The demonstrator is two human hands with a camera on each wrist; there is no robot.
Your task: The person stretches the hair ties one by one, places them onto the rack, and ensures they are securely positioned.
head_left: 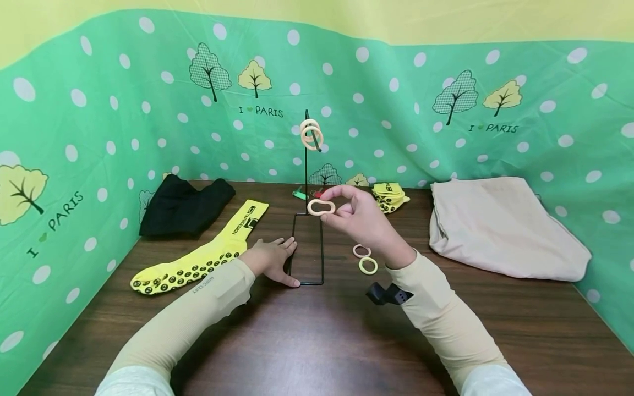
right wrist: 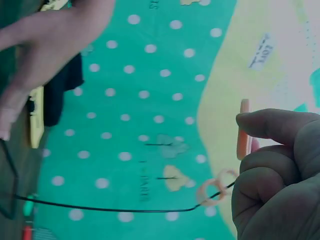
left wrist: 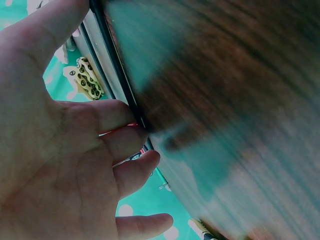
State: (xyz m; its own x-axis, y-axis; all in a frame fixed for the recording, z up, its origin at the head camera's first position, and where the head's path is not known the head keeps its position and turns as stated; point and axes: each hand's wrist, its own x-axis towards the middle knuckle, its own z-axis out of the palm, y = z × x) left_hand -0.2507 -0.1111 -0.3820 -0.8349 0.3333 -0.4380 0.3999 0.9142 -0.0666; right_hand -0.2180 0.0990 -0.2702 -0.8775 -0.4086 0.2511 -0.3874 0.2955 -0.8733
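My right hand [head_left: 346,212] pinches a cream ring [head_left: 321,207] in the air, in front of a thin black wire stand [head_left: 306,181]. Two like rings [head_left: 312,135] hang on the stand's hook at the top. In the right wrist view the held ring [right wrist: 244,130] shows edge-on between thumb and fingers, with the hook's rings [right wrist: 215,189] beyond. My left hand [head_left: 274,258] lies flat on the table, its straight fingers pressing on the stand's rectangular base [head_left: 307,250]. The left wrist view shows that open palm [left wrist: 60,165] against the black wire [left wrist: 117,75]. Two more rings [head_left: 365,259] lie on the table.
A yellow grip sock [head_left: 203,253] lies left of the stand, with a black cloth [head_left: 183,206] behind it. Folded yellow socks [head_left: 390,196] and a beige cloth [head_left: 500,225] are at the right. A polka-dot green backdrop [head_left: 124,110] walls the wooden table [head_left: 327,341] on three sides.
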